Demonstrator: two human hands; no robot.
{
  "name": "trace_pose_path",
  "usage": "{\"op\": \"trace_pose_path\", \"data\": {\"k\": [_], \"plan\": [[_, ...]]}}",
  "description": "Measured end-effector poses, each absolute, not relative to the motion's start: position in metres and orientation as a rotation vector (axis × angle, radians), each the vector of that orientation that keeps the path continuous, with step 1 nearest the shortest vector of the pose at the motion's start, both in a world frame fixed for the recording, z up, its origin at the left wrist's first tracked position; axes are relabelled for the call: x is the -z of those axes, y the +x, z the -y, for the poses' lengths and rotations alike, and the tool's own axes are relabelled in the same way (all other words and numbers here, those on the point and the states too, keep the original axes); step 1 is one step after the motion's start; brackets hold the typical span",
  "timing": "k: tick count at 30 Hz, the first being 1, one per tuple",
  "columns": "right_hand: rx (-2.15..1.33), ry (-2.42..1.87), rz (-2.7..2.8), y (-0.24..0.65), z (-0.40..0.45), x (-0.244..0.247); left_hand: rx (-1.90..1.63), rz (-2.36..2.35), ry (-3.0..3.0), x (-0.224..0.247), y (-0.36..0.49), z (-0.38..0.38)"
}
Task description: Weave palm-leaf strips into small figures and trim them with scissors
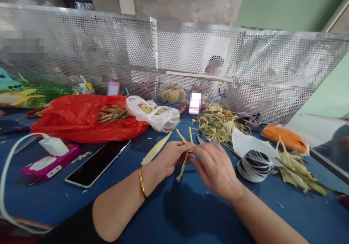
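Pale yellow dried leaf strips (182, 168) are pinched in the fingertips of my left hand (171, 158), their ends poking out above and below and crossing each other. My right hand (215, 164) meets it from the right, thumb and forefinger closed at the same strips; its fingertips are partly hidden. Just behind my left wrist lies a long pale husk leaf (158, 147) on the blue table (196, 215). What looks like a metal blade tip (200, 139) shows beyond the fingers of my right hand.
To the left are a red plastic bag (71, 118), a white bag (166, 118), a phone (99, 164) and a purple power strip (51, 162). A husk pile (218, 122), white cord spool (255, 166) and orange packet (283, 138) stand right. A perforated metal screen (185, 48) runs behind.
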State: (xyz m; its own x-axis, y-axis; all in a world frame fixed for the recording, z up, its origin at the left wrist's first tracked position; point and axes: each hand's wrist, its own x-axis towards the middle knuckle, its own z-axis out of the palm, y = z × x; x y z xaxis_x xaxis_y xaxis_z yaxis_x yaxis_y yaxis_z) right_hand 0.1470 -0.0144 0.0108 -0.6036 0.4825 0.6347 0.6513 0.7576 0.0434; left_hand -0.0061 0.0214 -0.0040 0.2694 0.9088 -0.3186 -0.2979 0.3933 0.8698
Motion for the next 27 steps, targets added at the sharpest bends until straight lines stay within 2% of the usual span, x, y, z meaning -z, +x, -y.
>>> {"op": "trace_pose_path", "data": {"k": [4, 10, 19, 27], "plan": [[0.351, -1.228, 2.283, 0.161, 0.002, -0.015, -0.892, -0.997, 0.789, 0.002, -0.006, -0.022], [0.075, -1.269, 2.369, 0.165, -0.002, -0.012, -0.831, -1.088, 0.983, 0.0, -0.005, -0.019], [-0.292, -1.543, 2.173, 0.187, -0.007, -0.026, -0.878, -1.071, 1.095, 0.004, -0.01, -0.024], [-1.083, -1.364, 1.638, 0.177, -0.013, -0.014, -0.723, -0.903, 1.163, -0.004, -0.009, -0.018]]}}
